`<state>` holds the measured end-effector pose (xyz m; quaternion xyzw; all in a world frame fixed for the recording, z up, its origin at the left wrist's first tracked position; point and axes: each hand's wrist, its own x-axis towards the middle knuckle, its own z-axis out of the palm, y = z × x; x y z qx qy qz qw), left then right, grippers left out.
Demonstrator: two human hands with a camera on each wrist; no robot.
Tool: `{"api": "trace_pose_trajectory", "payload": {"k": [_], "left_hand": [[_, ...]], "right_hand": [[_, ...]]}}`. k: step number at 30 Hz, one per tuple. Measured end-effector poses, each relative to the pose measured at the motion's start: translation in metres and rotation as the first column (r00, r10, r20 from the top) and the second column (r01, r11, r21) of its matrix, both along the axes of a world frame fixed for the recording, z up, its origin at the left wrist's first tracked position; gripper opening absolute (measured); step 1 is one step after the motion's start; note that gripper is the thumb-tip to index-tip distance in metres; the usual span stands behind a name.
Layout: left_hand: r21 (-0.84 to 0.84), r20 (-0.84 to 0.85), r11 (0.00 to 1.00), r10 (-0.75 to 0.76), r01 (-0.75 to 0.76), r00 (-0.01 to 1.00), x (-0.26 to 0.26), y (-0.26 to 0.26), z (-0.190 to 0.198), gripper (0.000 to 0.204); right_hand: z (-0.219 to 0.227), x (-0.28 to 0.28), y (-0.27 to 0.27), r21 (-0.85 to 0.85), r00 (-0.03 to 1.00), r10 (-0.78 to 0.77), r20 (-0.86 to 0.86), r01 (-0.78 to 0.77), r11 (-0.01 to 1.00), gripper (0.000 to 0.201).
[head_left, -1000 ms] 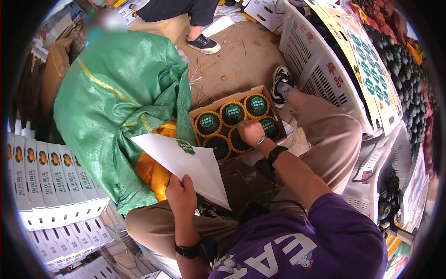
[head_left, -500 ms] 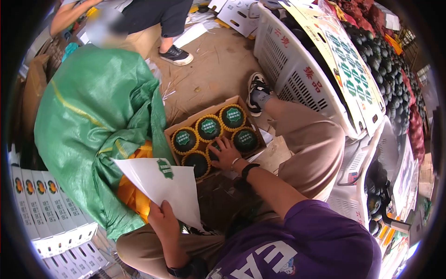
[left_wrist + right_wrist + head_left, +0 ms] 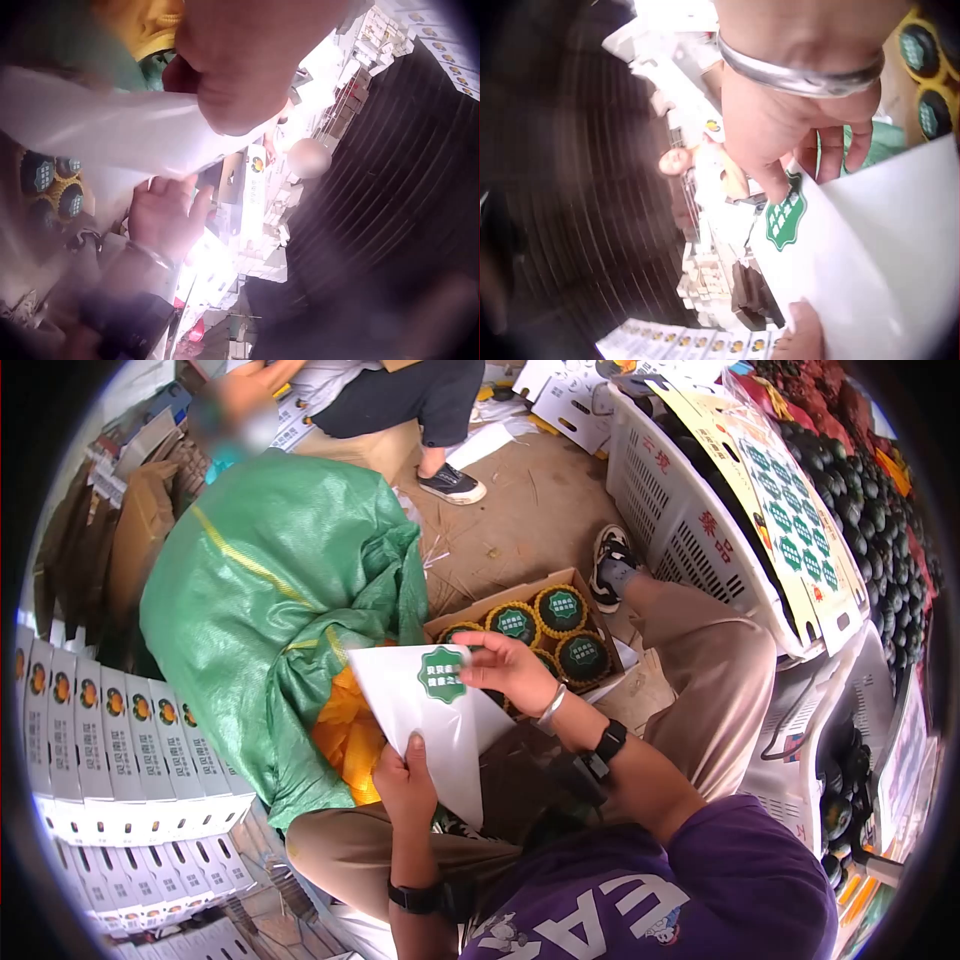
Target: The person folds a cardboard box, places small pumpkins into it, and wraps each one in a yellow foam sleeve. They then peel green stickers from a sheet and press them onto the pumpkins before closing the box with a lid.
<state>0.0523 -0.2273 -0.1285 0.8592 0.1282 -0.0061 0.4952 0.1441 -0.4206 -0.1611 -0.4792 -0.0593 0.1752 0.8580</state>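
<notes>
A white sheet with a green label near its upper edge is held at its lower left by my left hand, thumb on top. My right hand is at the label's right edge; in the right wrist view its thumb and fingers pinch the label's edge. Behind the sheet, a cardboard box holds several dark green round fruits in yellow foam nets. Green labels show on the visible fruits; the sheet and my right hand hide part of the box.
A big green sack with orange netting lies left of the box. White crates with dark fruits stand at right. Stacked white cartons line the left side. A seated person's shoe is beyond the sack.
My right hand has come off the fruit in the box's near row and moved left to the label on the sheet. The left hand still holds the sheet. The head view has shifted.
</notes>
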Motion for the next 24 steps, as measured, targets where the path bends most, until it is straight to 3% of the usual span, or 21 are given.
{"api": "trace_pose_trajectory", "payload": {"k": [4,6,7,9,10,11,12,13,15,16,18,19,20,21,22,24], "left_hand": [[0.145,-0.086,0.984,-0.094,0.106,0.992,-0.005,0.012,-0.002,0.026],[-0.204,0.236,0.978,-0.001,0.050,0.972,-0.005,0.002,-0.008,0.025],[-0.219,0.245,0.973,-0.013,0.068,0.969,-0.003,-0.004,-0.008,0.025],[-0.436,0.450,0.894,0.114,0.107,0.886,0.000,-0.015,-0.001,0.026],[-0.447,0.333,0.878,-0.013,0.170,0.943,-0.004,-0.011,0.007,0.028],[-0.384,0.261,0.914,-0.029,0.131,0.965,-0.009,-0.007,0.001,0.019],[-0.428,0.198,0.899,-0.002,0.088,0.980,-0.011,-0.005,-0.002,0.020],[-0.466,0.130,0.884,0.026,0.038,0.991,-0.012,-0.003,-0.005,0.025],[-0.419,0.120,0.907,0.018,0.034,0.993,-0.010,0.003,-0.009,0.030],[-0.364,0.106,0.931,0.013,0.027,0.994,-0.009,0.006,-0.011,0.036],[-0.420,0.061,0.907,0.017,0.010,0.998,-0.010,0.012,-0.016,0.037],[-0.474,0.017,0.881,0.017,-0.007,1.000,-0.010,0.013,-0.018,0.038],[-0.473,0.010,0.881,0.019,-0.012,1.000,-0.010,0.012,-0.016,0.038],[-0.585,-0.045,0.808,0.058,-0.073,0.997,-0.009,0.009,-0.011,0.040],[-0.683,-0.102,0.717,0.094,-0.139,0.990,-0.007,0.007,-0.008,0.043],[-0.706,-0.158,0.682,0.113,-0.192,0.981,-0.005,0.008,-0.009,0.045]], "right_hand": [[0.018,-0.019,0.005,-0.148,0.972,-0.134,0.191,0.163,0.976,0.039],[0.026,-0.033,0.009,-0.076,0.937,-0.234,0.260,0.261,0.962,0.039],[0.022,-0.036,0.010,-0.142,0.934,-0.201,0.294,0.251,0.958,0.038],[0.035,-0.050,0.008,-0.298,0.938,-0.139,0.318,0.238,0.925,0.040],[0.034,-0.052,0.012,-0.318,0.925,-0.171,0.340,0.284,0.905,0.040],[0.033,-0.052,0.014,-0.333,0.910,-0.198,0.364,0.325,0.885,0.040],[0.045,-0.055,0.013,-0.535,0.907,-0.174,0.384,0.372,0.759,0.044],[0.039,-0.048,0.014,-0.473,0.588,-0.076,0.805,0.714,0.515,0.051],[0.055,-0.057,0.015,-0.460,0.458,0.103,0.883,0.798,0.389,0.056],[0.053,-0.060,0.017,-0.461,0.459,0.106,0.882,0.797,0.389,0.056],[0.046,-0.069,0.023,-0.639,0.486,0.424,0.764,0.657,0.400,0.059],[0.038,-0.070,0.028,-0.643,0.490,0.424,0.762,0.652,0.402,0.059],[0.030,-0.069,0.033,-0.715,0.559,0.448,0.698,0.579,0.392,0.058],[0.022,-0.069,0.037,-0.778,0.619,0.471,0.628,0.498,0.382,0.058],[0.014,-0.069,0.039,-0.774,0.609,0.478,0.633,0.504,0.382,0.055],[0.016,-0.069,0.041,-0.760,0.592,0.477,0.650,0.514,0.397,0.053]]}}
